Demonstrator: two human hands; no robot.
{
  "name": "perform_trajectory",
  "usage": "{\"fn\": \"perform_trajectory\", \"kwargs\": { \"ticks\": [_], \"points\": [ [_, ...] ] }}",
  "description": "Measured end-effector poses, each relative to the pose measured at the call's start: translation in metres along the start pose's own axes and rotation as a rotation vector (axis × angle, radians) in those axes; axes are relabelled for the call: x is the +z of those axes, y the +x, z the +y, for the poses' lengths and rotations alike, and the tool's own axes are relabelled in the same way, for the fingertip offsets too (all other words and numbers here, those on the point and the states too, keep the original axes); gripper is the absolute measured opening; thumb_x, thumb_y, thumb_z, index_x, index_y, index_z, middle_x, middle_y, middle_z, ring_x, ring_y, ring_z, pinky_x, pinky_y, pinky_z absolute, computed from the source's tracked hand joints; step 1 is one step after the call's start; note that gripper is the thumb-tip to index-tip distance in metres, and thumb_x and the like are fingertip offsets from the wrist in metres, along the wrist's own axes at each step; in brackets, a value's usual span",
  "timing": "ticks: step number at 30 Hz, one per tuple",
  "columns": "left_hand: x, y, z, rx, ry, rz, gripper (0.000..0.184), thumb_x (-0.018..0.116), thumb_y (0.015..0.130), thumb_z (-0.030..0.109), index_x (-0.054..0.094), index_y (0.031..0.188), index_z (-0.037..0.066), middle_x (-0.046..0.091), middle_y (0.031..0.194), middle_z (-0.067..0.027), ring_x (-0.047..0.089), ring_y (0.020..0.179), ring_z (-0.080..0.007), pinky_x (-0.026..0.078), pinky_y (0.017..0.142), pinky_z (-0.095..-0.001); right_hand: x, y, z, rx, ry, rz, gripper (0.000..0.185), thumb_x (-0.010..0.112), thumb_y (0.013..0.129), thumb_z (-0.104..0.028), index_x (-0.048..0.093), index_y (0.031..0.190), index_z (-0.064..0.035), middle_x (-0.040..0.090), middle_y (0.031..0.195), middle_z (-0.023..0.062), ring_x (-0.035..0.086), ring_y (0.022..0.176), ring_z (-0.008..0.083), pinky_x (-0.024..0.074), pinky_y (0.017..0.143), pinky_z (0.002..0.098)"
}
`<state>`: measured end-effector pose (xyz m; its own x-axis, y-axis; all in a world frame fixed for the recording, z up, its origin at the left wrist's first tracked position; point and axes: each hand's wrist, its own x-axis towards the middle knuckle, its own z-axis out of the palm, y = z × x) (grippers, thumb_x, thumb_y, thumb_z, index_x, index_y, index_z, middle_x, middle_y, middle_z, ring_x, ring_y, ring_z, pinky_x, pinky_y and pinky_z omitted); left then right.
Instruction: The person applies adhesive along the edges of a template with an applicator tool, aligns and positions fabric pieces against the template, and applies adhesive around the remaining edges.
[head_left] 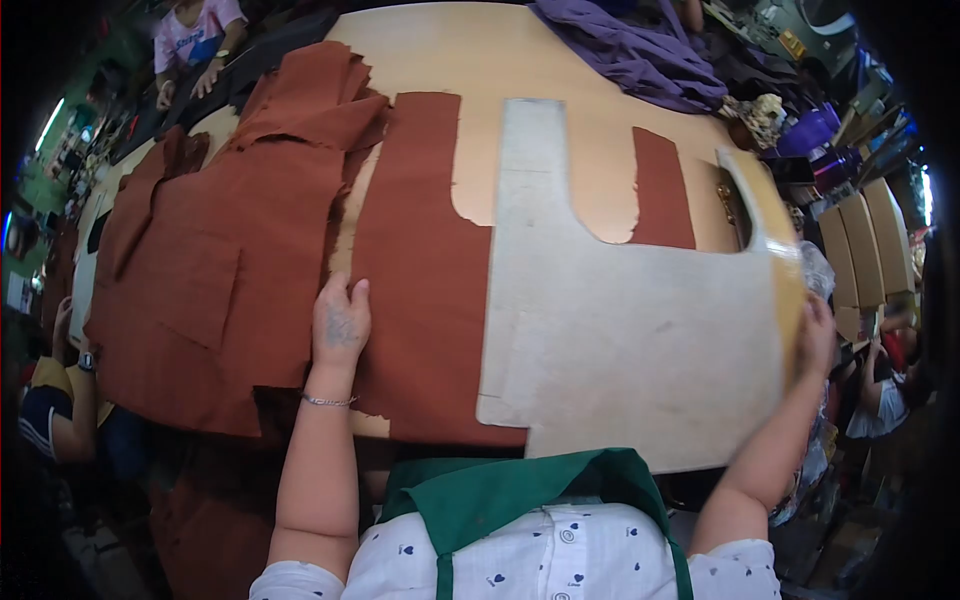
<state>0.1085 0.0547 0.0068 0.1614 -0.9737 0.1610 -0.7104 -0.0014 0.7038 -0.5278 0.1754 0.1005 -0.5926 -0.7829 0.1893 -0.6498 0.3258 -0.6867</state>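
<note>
A large grey pattern board with cut-out curves lies partly over a rust-brown cloth piece. Its right side bends up and has a yellowish edge strip. My right hand grips this right edge; its fingers are partly hidden. At the cloth's left edge rests my left hand, back up, thumb and forefinger apart. Just left of it is a thick pile of rust-brown cloth, with folded pieces on top. More rust cloth shows through the board's right-hand cut-out.
The pale wooden table curves away ahead. Purple cloth lies at its far right. A person in a pink top works across the table. Another person's arm is at the left. Cardboard boxes stand at the right.
</note>
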Motion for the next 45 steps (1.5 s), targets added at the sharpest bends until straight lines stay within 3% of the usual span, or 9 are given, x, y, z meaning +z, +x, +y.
{"fn": "perform_trajectory", "kwargs": {
  "ticks": [6, 21, 23, 25, 27, 33, 36, 41, 45],
  "points": [
    [-0.003, -0.003, 0.009, 0.006, 0.016, -0.018, 0.020, 0.053, 0.082, 0.014, 0.051, 0.086, -0.006, 0.056, 0.083, -0.0276, 0.053, 0.082, -0.0438, 0.043, 0.070, -0.0449, -0.117, 0.002, 0.005, 0.019, 0.281, -0.187, 0.026, 0.046, 0.092, -0.014, 0.051, 0.113, 0.0021, 0.057, 0.104, 0.0033, 0.052, 0.094, 0.0084, 0.0400, 0.083, 0.0213],
    [-0.008, -0.010, 0.011, 0.077, 0.009, -0.016, 0.025, 0.057, 0.082, 0.017, 0.053, 0.086, -0.007, 0.058, 0.082, -0.0243, 0.056, 0.076, -0.0369, 0.044, 0.069, -0.0392, -0.242, -0.106, 0.059, 0.096, 0.559, 0.142, 0.029, 0.045, 0.093, -0.013, 0.048, 0.118, -0.0008, 0.053, 0.117, 0.0058, 0.049, 0.108, 0.0137, 0.0374, 0.092, 0.0257],
    [-0.014, -0.013, 0.021, 0.119, -0.229, -0.062, 0.029, 0.063, 0.080, 0.019, 0.055, 0.090, -0.007, 0.062, 0.088, -0.0211, 0.059, 0.078, -0.0277, 0.046, 0.070, -0.0351, -0.223, -0.136, 0.046, -0.066, -0.227, 0.312, 0.028, 0.048, 0.092, -0.015, 0.049, 0.117, -0.0018, 0.055, 0.112, 0.0055, 0.051, 0.103, 0.0133, 0.0390, 0.089, 0.0253],
    [-0.020, -0.015, 0.027, -0.004, -0.326, -0.217, 0.030, 0.066, 0.079, 0.018, 0.056, 0.093, -0.006, 0.064, 0.092, -0.0167, 0.060, 0.080, -0.0202, 0.046, 0.073, -0.0313, -0.204, -0.154, 0.049, 0.067, 0.456, 0.221, 0.025, 0.053, 0.089, -0.015, 0.051, 0.110, -0.0023, 0.057, 0.106, 0.0031, 0.052, 0.097, 0.0121, 0.0402, 0.085, 0.0257],
    [-0.017, -0.015, 0.012, -0.033, -0.221, -0.311, 0.026, 0.064, 0.079, 0.016, 0.058, 0.094, -0.004, 0.064, 0.091, -0.0125, 0.059, 0.080, -0.0183, 0.046, 0.075, -0.0294, -0.184, -0.165, 0.071, 0.035, 0.488, 0.279, 0.027, 0.059, 0.085, -0.012, 0.052, 0.109, -0.0033, 0.058, 0.103, 0.0031, 0.054, 0.093, 0.0118, 0.0417, 0.083, 0.0255],
    [-0.024, -0.018, 0.036, -0.122, -1.158, -0.246, 0.030, 0.060, 0.072, 0.006, 0.056, 0.101, -0.001, 0.060, 0.103, -0.0107, 0.058, 0.090, -0.0187, 0.045, 0.083, -0.0296, -0.123, -0.169, 0.076, 0.124, 0.653, 0.311, 0.024, 0.062, 0.082, -0.007, 0.054, 0.105, -0.0047, 0.060, 0.098, 0.0030, 0.056, 0.088, 0.0122, 0.0437, 0.080, 0.0251],
    [-0.057, -0.007, 0.079, -0.106, -1.575, -0.347, 0.047, 0.051, 0.077, 0.021, 0.049, 0.116, -0.003, 0.053, 0.117, -0.0152, 0.049, 0.111, -0.0260, 0.037, 0.097, -0.0387, -0.105, -0.159, 0.088, 0.132, 0.659, 0.271, 0.027, 0.062, 0.082, -0.008, 0.052, 0.106, -0.0028, 0.059, 0.100, 0.0047, 0.055, 0.090, 0.0138, 0.0419, 0.083, 0.0256],
    [-0.143, 0.021, 0.134, 0.305, -1.713, -0.123, 0.052, 0.049, 0.079, 0.030, 0.047, 0.119, -0.003, 0.049, 0.122, -0.0161, 0.046, 0.114, -0.0292, 0.035, 0.097, -0.0413, -0.063, -0.125, 0.103, 0.162, 0.501, 0.183, 0.034, 0.056, 0.086, -0.013, 0.047, 0.116, 0.0014, 0.055, 0.110, 0.0095, 0.051, 0.100, 0.0175, 0.0395, 0.087, 0.0282],
    [-0.259, 0.037, 0.094, 0.429, -1.607, 0.207, 0.052, 0.049, 0.079, 0.030, 0.047, 0.119, -0.003, 0.049, 0.122, -0.0159, 0.046, 0.114, -0.0293, 0.035, 0.097, -0.0414, -0.026, -0.083, 0.108, 0.167, 0.465, 0.042, 0.030, 0.051, 0.090, -0.014, 0.047, 0.116, 0.0000, 0.056, 0.106, 0.0094, 0.055, 0.095, 0.0187, 0.0442, 0.082, 0.0284]
  ]
}}
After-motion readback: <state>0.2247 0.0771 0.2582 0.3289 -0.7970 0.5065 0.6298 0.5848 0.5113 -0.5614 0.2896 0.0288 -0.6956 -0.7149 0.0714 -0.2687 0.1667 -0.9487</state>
